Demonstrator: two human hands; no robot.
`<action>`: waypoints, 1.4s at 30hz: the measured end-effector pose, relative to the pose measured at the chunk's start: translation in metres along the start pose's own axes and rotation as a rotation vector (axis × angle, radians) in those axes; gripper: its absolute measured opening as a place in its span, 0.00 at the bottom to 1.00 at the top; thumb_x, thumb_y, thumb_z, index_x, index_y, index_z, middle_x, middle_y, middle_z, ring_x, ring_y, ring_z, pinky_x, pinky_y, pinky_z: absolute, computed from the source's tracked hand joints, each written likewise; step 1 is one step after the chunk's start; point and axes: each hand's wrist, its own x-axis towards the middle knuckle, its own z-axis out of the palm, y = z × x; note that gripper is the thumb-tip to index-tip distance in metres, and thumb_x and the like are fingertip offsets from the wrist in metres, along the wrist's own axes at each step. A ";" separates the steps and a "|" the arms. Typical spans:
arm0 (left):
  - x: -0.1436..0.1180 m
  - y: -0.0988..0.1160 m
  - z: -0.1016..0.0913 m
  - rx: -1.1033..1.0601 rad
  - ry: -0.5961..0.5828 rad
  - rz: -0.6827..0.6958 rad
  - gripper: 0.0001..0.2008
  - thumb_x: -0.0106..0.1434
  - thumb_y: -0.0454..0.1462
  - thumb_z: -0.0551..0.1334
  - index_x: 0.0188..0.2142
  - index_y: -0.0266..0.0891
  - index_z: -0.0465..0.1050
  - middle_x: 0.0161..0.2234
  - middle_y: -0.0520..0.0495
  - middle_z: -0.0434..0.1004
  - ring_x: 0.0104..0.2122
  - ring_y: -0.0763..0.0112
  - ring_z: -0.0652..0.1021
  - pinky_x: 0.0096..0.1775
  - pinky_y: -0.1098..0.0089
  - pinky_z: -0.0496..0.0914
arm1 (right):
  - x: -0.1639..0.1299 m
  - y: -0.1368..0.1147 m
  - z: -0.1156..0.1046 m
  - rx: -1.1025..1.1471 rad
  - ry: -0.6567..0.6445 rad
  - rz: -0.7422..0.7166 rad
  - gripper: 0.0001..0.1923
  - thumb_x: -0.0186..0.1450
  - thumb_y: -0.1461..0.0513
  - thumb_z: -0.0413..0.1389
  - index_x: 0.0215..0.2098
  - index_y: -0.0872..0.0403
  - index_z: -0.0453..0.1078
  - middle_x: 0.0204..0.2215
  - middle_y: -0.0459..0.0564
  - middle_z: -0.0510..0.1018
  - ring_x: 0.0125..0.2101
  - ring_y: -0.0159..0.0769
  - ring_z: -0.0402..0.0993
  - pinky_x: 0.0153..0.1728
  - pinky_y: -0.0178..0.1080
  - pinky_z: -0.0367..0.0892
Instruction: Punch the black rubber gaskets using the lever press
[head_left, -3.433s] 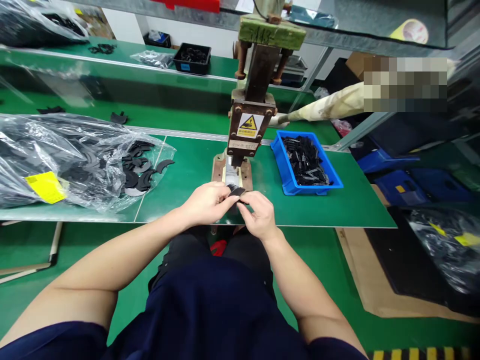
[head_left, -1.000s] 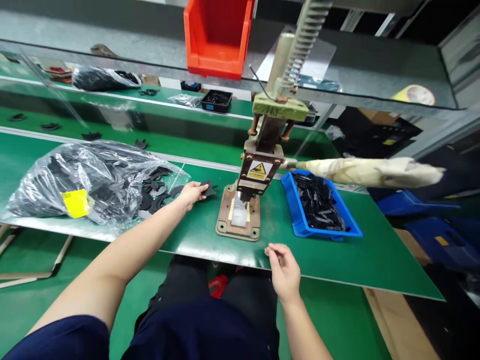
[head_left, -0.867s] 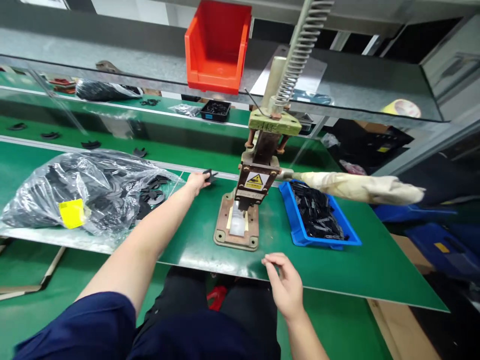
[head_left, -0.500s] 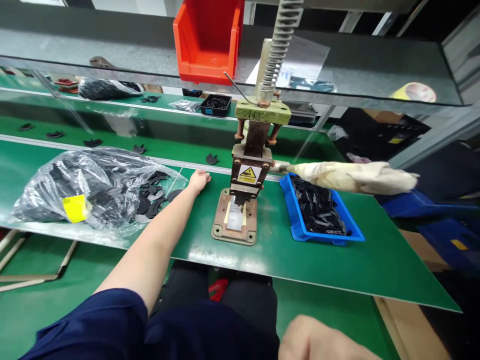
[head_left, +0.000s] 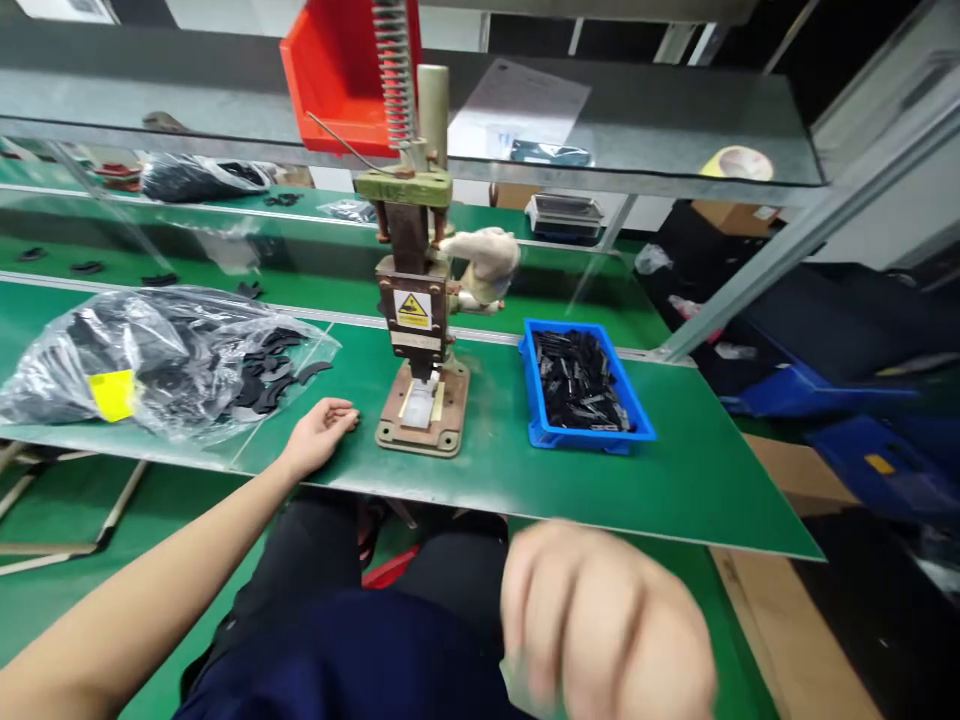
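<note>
The hand press stands at the middle of the green desk, and every other thing is placed here from it. Its ram is up, and the pale nest on the base plate under the ram shows no black part in it, so no piece is loaded for pressing at this moment. The cloth-wrapped lever handle sticks out just right of the press head, with no hand on it.

The left hand rests palm down on the desk just left of the base plate, its fingers loosely curled and holding nothing that shows. It lies between the press and the clear plastic bag of black crescent parts, whose open mouth has spilled loose crescent parts toward the press; none of these touches the hand. The right hand is close to the camera, well in front of the press and off the desk edge, and badly blurred; there may be something pale at its lower edge, but whether its fingers are open or gripping cannot be told.

Right of the press, the blue tray already holds a heap of small black pieces, which reads as finished output. The bag left of the press is still very full, so by this showing most of the stock is left to feed.
</note>
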 end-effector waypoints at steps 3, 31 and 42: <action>-0.007 -0.002 0.003 0.090 0.040 0.036 0.36 0.55 0.65 0.71 0.45 0.39 0.73 0.35 0.47 0.81 0.36 0.63 0.82 0.44 0.62 0.78 | 0.036 0.045 -0.038 -0.029 0.094 0.242 0.23 0.65 0.36 0.57 0.32 0.44 0.66 0.30 0.47 0.74 0.28 0.37 0.75 0.33 0.47 0.78; -0.009 -0.001 0.000 0.037 -0.098 0.078 0.25 0.66 0.61 0.65 0.44 0.43 0.76 0.36 0.47 0.82 0.35 0.61 0.81 0.41 0.63 0.74 | 0.140 0.178 -0.060 -1.188 -0.091 0.954 0.21 0.73 0.49 0.61 0.55 0.55 0.73 0.53 0.53 0.79 0.53 0.40 0.77 0.57 0.51 0.77; -0.010 -0.005 -0.011 -0.153 -0.202 0.070 0.18 0.69 0.53 0.67 0.46 0.43 0.76 0.36 0.48 0.81 0.34 0.66 0.79 0.41 0.65 0.74 | 0.079 0.073 0.056 -0.847 0.102 0.523 0.17 0.73 0.50 0.55 0.48 0.54 0.73 0.37 0.51 0.82 0.33 0.35 0.77 0.38 0.42 0.76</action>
